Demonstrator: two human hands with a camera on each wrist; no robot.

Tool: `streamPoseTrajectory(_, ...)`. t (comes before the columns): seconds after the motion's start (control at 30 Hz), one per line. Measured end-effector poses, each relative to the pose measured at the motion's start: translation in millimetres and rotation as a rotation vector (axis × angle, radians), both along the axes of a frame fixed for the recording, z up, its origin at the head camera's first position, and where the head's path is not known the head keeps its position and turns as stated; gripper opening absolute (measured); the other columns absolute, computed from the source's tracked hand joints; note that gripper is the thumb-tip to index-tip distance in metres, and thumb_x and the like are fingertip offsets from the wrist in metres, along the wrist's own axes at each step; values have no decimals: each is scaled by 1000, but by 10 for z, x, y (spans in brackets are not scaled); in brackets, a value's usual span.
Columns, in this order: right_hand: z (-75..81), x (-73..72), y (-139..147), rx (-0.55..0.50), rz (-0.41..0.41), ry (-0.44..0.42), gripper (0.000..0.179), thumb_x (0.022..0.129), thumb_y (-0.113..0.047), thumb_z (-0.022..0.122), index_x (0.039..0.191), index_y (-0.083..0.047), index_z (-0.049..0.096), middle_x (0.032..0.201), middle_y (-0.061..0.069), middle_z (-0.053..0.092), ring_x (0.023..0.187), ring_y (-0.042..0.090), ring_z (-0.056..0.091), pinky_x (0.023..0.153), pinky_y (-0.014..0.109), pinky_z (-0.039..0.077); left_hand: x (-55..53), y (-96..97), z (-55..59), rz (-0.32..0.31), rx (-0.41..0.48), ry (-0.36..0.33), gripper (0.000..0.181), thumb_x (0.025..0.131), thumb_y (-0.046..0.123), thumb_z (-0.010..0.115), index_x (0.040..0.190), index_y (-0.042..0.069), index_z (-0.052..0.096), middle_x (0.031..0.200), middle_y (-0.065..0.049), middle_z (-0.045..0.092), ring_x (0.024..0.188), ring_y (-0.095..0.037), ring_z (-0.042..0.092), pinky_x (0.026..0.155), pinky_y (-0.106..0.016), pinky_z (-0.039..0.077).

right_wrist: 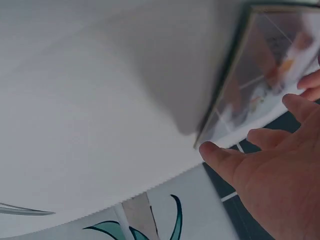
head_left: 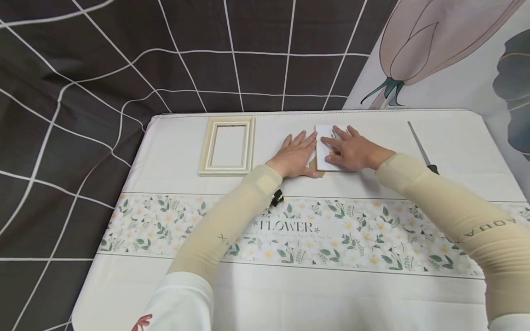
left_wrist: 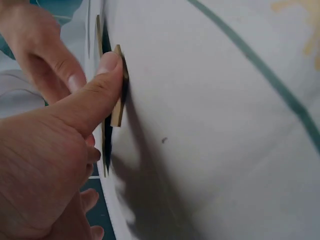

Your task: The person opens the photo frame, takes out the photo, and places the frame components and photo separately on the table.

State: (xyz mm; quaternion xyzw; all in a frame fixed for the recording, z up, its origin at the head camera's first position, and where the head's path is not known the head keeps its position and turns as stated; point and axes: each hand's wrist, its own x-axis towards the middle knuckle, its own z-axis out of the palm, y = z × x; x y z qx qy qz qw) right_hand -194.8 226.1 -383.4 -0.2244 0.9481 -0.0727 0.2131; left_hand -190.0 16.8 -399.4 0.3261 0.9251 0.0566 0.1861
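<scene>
My left hand [head_left: 294, 154] lies on the table with its fingers extended, their tips at the left edge of a thin flat panel [head_left: 327, 163] with a white picture on its glossy face. Its thumb presses a brown strip of board [left_wrist: 118, 107] that sticks out under the panel's lower left. My right hand [head_left: 352, 149] spreads its fingers over the panel and hides much of it. In the right wrist view the panel [right_wrist: 245, 95] shows reflections and a thin tan edge. A cream picture frame [head_left: 250, 147] lies left of both hands.
A knife [head_left: 420, 142] with a black handle lies to the right of my right hand. A small black object [head_left: 277, 197] is partly hidden by my left forearm. The white tablecloth [head_left: 174, 151] has a floral band; a dark gridded cloth [head_left: 256, 73] rises behind the table.
</scene>
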Motion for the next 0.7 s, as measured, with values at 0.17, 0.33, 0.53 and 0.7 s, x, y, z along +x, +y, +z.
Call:
streamPoseTrajectory(0.17,-85,10,21,-2,23,-3,70,103,-41,54,159,-8,27,162,32,10,145,60,6,118,66,9,2,-34,-34,-13,13,-34,101,91,63,59,162,8,12,169,-1,-4,155,-25,-7,123,-50,-5)
streamPoseTrajectory(0.33,-99,10,81,3,30,-8,72,103,-44,52,160,-8,25,162,32,10,144,61,6,118,66,7,-4,-42,-47,-4,20,-37,101,91,63,59,162,9,12,169,0,-2,155,-24,-7,123,-50,-5)
streamPoseTrajectory(0.53,-95,24,215,-8,27,-14,74,102,-45,53,159,-7,25,161,34,9,145,60,5,117,67,8,-9,-34,-47,-12,20,-19,99,91,62,60,162,10,15,169,1,-3,155,-23,-7,123,-49,-6)
streamPoseTrajectory(0.7,-77,57,318,-21,17,-24,76,101,-46,55,159,-8,25,161,34,10,145,60,5,117,68,9,-9,-21,-58,-21,18,-10,99,90,61,61,162,10,16,169,0,-2,155,-24,-6,123,-50,-5)
